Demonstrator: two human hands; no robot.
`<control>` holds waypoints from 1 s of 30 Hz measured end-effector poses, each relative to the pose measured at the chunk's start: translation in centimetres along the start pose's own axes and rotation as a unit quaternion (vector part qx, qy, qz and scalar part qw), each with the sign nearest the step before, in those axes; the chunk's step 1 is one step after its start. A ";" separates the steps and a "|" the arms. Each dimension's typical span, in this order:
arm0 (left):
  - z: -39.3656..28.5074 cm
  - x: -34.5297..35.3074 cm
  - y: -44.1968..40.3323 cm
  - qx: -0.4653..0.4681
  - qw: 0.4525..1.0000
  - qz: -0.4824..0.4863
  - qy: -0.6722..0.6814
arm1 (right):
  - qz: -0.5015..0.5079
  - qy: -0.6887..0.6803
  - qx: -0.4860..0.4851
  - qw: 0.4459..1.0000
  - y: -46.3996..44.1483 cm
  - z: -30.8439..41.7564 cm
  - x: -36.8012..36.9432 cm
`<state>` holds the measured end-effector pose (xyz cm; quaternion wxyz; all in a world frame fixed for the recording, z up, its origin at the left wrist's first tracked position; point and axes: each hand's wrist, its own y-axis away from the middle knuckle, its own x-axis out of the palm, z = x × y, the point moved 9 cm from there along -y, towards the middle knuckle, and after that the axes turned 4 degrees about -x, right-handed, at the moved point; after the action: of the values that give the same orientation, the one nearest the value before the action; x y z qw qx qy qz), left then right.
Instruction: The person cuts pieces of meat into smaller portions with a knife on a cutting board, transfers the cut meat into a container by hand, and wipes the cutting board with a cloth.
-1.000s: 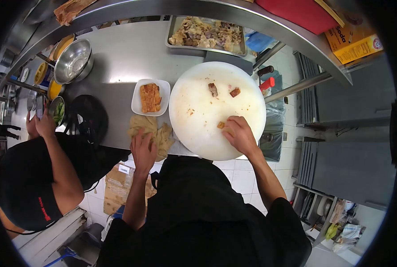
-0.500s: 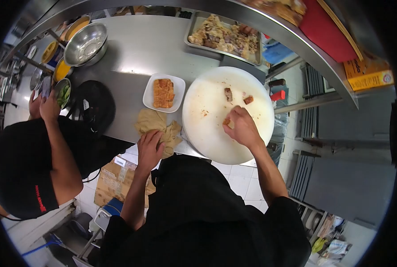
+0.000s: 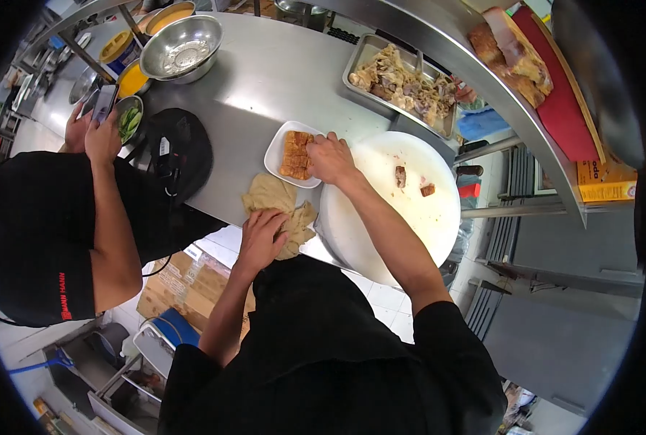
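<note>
A white square plate (image 3: 271,161) holds browned, crisp-skinned roast pork (image 3: 294,154) cut in chunks. Over the plate's right edge, my right hand (image 3: 328,158) is closed, its fingertips against the meat. The small piece it held earlier is mostly hidden by the fingers. My left hand (image 3: 265,235) rests on a crumpled tan cloth (image 3: 271,194) at the counter's edge, fingers loosely bent and apart. To the right lies a round white cutting board (image 3: 428,228), partly covered by my right forearm. Two small pieces of pork (image 3: 400,176) and crumbs remain on it.
A metal tray (image 3: 352,81) of chopped meat and bones stands behind the board. Steel bowls (image 3: 185,47) and a black cap (image 3: 181,148) sit left. A co-worker (image 3: 47,239) there holds a phone (image 3: 105,103). A steel shelf (image 3: 439,36) crosses overhead; knife handles (image 3: 470,170) show at right.
My right hand has moved left from the cutting board to the plate, taking a small piece of pork along. My left hand stays on the cloth. The view has shifted.
</note>
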<state>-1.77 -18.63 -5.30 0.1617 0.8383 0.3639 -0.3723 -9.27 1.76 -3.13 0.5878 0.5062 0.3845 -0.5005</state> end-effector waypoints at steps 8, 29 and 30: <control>-0.6 -0.2 0.2 0.008 0.999 -0.014 -0.032 | -0.321 -0.064 0.025 0.945 10.4 -8.7 -10.3; -0.6 0.5 -1.5 0.030 0.999 -0.008 -0.043 | -0.244 -0.211 0.117 0.939 21.1 -18.5 -9.1; -0.5 0.6 -1.4 0.022 0.999 -0.011 -0.044 | -0.279 -0.188 0.097 0.937 20.2 -17.4 -11.0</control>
<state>-2.29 -17.08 -5.44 0.1548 0.8205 0.3577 -0.4182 9.17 20.70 8.36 0.4343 0.3293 0.3422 -0.7654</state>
